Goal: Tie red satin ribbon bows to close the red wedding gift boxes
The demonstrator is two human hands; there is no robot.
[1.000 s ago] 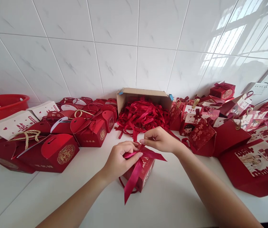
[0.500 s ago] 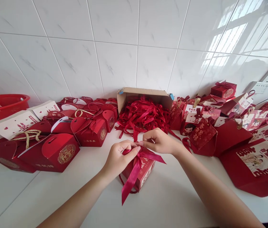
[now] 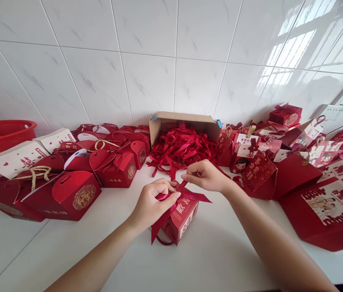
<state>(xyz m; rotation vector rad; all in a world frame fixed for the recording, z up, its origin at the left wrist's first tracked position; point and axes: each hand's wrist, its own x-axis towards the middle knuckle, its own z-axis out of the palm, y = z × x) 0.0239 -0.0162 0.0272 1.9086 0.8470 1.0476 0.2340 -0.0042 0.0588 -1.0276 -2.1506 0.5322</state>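
A small red gift box (image 3: 182, 221) with white and gold print stands on the white table in front of me. Over its top lies a dark red satin ribbon (image 3: 196, 197), one tail pointing right and another hanging down at the left. My left hand (image 3: 154, 201) pinches the ribbon at the box's upper left, thumb against fingers. Just above the box, my right hand (image 3: 206, 176) is closed on a raised strand of the same ribbon. A red cord handle (image 3: 165, 242) curves below the box. Fingers partly hide the crossing of the ribbon.
Behind the box, an open cardboard carton (image 3: 186, 117) spills a heap of red ribbons (image 3: 185, 148). Red gift boxes (image 3: 64, 196) crowd the left, near a red basin (image 3: 7, 136). More decorated boxes (image 3: 332, 215) fill the right. A power strip (image 3: 329, 111) sits by the tiled wall.
My right hand has risen slightly, drawing a ribbon strand up from the box. The left ribbon tail has shifted left and up, and more of the box's print shows.
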